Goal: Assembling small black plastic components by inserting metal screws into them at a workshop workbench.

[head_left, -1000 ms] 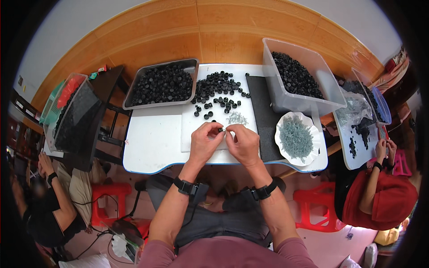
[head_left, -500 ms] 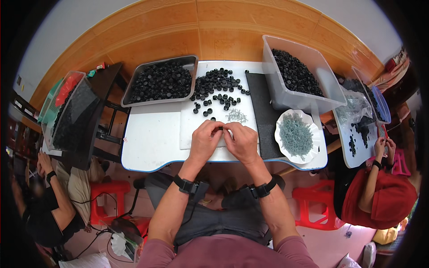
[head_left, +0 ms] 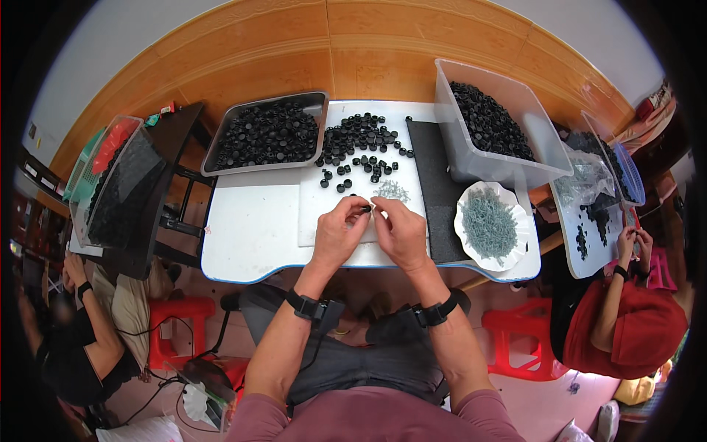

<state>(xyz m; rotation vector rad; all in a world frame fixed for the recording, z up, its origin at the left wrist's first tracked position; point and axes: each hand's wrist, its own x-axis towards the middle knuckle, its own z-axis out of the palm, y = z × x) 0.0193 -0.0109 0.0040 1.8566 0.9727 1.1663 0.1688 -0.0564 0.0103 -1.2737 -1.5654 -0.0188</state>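
Note:
Over the near part of a white board, my left hand (head_left: 339, 231) pinches a small black cap (head_left: 366, 209) between thumb and fingertips. My right hand (head_left: 400, 234) is close beside it, thumb and forefinger together at the cap's edge; what they hold is too small to make out. Just beyond my fingers lies a little heap of thin grey-green pins (head_left: 392, 191). Farther off, many loose black caps (head_left: 361, 138) are spread over the board, a few of them nearer to my left hand.
A metal tray (head_left: 211, 163) of black caps stands at the back left, a clear plastic bin (head_left: 508, 171) of black parts at the back right. A white scalloped plate (head_left: 520, 247) of grey-green pins sits on the right, beside a black mat (head_left: 442, 214). Co-workers sit on both sides.
My hands have drawn slightly apart at the fingertips, and the right fingers have risen a little. The black cap now shows more plainly in my left fingers.

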